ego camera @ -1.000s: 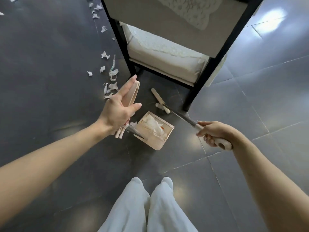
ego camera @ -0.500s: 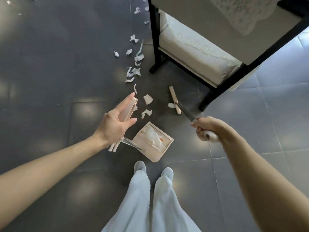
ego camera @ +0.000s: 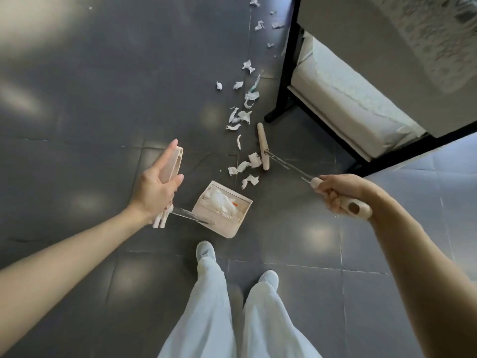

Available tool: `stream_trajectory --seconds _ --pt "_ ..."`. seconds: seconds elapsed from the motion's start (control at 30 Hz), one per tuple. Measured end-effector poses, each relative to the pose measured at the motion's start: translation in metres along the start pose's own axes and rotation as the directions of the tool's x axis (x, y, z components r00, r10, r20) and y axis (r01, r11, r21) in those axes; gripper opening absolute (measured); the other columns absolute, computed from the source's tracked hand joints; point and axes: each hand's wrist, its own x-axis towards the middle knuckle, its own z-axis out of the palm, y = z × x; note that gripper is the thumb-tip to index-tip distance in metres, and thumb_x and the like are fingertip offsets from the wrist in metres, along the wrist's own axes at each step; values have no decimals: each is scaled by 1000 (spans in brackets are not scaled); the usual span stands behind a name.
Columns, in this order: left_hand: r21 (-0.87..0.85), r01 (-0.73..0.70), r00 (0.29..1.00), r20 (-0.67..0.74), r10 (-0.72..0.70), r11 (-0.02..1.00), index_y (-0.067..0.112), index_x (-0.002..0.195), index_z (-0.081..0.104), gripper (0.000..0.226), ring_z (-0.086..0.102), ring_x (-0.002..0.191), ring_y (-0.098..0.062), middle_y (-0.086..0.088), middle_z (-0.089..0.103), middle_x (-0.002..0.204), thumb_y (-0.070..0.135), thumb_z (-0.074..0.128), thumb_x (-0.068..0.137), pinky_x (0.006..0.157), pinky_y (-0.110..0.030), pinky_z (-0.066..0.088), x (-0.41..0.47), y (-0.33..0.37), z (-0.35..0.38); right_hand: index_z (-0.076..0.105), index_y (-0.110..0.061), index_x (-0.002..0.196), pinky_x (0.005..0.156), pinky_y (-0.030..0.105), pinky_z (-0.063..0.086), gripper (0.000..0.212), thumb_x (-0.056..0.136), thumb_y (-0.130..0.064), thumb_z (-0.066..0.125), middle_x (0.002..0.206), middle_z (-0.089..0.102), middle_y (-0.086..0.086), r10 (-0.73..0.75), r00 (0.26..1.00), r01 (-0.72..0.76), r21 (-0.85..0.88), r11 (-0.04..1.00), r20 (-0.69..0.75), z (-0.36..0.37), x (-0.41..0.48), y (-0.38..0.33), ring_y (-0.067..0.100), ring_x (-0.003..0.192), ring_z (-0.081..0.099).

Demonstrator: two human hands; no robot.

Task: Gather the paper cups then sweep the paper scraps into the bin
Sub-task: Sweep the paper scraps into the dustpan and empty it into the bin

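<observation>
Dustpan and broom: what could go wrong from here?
1. The left hand holds the dustpan by its handle with fingers mostly straight; the pan already holds paper and could tip and spill.
2. The paper scraps by the broom head lie off the pan mouth's right corner; a stroke by the right hand may push them past it.
3. The farther scraps trail beside the black furniture leg and could get flicked under it.

Soft daylight, glossy glare, wide-angle warp

The person wears loose pale trousers, white shoes, and a dark-painted thumbnail.
</observation>
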Motion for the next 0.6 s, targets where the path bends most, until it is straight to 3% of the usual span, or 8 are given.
stream_trajectory --seconds 0.07,0.1,0.17,0.23,0.37,0.43,0.5,0.6 --pt "41 -11 1000 6 11 999 72 124 39 77 39 35 -7 -15 51 68 5 59 92 39 -19 40 21 -13 -12 42 -20 140 33 16 32 55 91 4 47 57 41 5 -85 995 74 -181 981 -53 16 8 -1 6 32 37" --pt "82 -19 1000 22 17 996 73 125 37 77 41 36 -9 -12 56 67 7 59 91 44 -22 42 32 -18 -18 41 -17 142 35 19 34 56 91 3 47 57 43 7 -125 989 98 -276 956 -80 25 13 -1 10 35 39" --pt "162 -49 997 63 39 986 72 126 34 76 53 46 -24 -18 67 90 10 61 91 58 -31 47 56 -26 -25 49 -7 130 42 28 39 39 91 -3 43 55 48 10 -210 972 129 -500 856 -108 49 28 -3 20 42 43" --pt "186 -84 992 109 65 979 74 124 32 79 60 78 -39 -19 65 109 9 61 91 67 -40 51 77 -30 -32 53 1 107 52 35 44 23 92 -6 37 53 52 11 -218 970 98 -659 746 -103 73 40 -6 25 45 48" --pt "166 -155 973 199 120 974 57 135 36 74 55 99 -26 -12 64 121 4 59 90 77 -40 52 119 -36 -43 53 -2 92 57 32 45 17 91 -9 38 48 55 6 -148 988 83 -668 740 -40 116 51 -7 25 45 51" --pt "121 -203 954 249 168 972 38 143 38 69 44 115 -11 6 59 132 -1 58 90 96 -30 45 134 -34 -39 49 -5 92 53 28 44 12 91 -10 38 44 54 3 -144 989 98 -674 733 -13 136 46 -7 22 42 51" --pt "159 -277 939 254 232 948 29 146 38 68 38 119 -1 28 47 127 0 60 88 97 -9 33 146 -25 -30 48 -6 98 47 26 42 15 92 -11 35 44 53 3 -129 992 107 -635 765 12 155 36 -6 20 39 49" --pt "191 -306 930 269 250 933 29 147 37 67 31 122 3 25 44 121 4 61 89 96 -3 26 161 -14 -21 49 -9 118 40 21 38 29 94 -12 35 47 50 3 -54 997 78 -552 830 60 173 15 -8 15 38 46"
